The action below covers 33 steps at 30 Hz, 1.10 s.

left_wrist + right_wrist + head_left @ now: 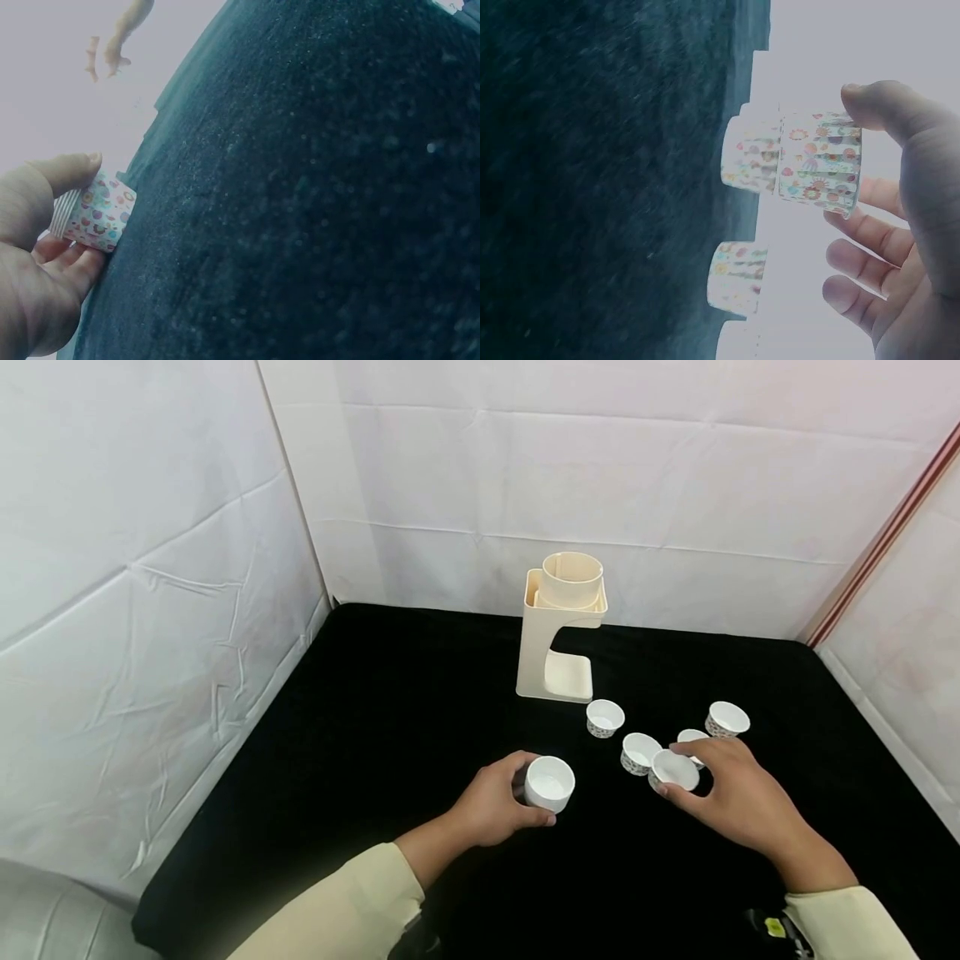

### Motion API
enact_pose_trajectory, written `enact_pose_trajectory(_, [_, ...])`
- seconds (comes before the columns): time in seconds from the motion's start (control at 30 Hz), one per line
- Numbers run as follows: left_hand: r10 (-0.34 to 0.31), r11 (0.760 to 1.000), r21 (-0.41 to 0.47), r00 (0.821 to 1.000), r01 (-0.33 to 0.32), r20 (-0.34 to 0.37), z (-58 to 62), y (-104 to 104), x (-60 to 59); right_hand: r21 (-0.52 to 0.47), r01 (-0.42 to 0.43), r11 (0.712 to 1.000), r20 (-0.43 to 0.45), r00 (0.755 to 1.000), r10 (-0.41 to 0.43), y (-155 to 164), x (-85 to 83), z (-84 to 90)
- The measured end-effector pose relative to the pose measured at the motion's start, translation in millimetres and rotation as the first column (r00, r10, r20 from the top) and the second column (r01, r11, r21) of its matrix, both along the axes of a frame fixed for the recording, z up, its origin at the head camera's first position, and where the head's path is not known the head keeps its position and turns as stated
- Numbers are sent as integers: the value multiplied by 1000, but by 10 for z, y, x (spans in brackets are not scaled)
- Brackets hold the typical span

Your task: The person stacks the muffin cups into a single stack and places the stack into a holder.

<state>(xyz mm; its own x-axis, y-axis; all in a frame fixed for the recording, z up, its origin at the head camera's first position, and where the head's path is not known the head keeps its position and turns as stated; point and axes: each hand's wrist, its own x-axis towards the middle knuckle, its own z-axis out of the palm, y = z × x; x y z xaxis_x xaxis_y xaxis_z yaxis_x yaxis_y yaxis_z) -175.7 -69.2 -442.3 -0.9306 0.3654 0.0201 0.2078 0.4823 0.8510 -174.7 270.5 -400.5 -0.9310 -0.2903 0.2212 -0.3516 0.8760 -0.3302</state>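
My left hand (487, 802) grips a small white paper baking cup (550, 785) between thumb and fingers. In the left wrist view its printed side (101, 214) shows, with several rim lines (66, 214) like nested cups. With thumb and index finger, my right hand (738, 793) pinches another paper baking cup (673, 770) by its rim; the right wrist view shows its pleated, colourfully printed wall (819, 161). Close around it stand more cups: one to the left (640, 753), one partly behind the fingers (692, 737) and one farther back (727, 718).
A cream-coloured stand (531, 652) with a round tube (572, 581) on top and a low tray (567, 677) stands at the back middle. One more cup (604, 718) sits just before it. Black cloth (375, 710) covers the table; white sheets (420, 468) hang around.
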Motion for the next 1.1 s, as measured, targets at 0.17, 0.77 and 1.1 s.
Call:
enact_pose_trajectory(0.17, [-4, 1000, 8, 1000, 4, 1, 3, -3, -4, -8, -19, 1000, -33, 999, 18, -101, -14, 62])
enact_pose_trajectory(0.77, [-9, 1000, 13, 1000, 9, 16, 13, -12, -2, -14, -108, 994, -140, 985, 105, -368, -58, 146])
enact_pose_trajectory(1.1, [-7, 1000, 13, 1000, 7, 11, 8, -4, -5, -24, -125, 992, -135, 983, 121, -525, -78, 166])
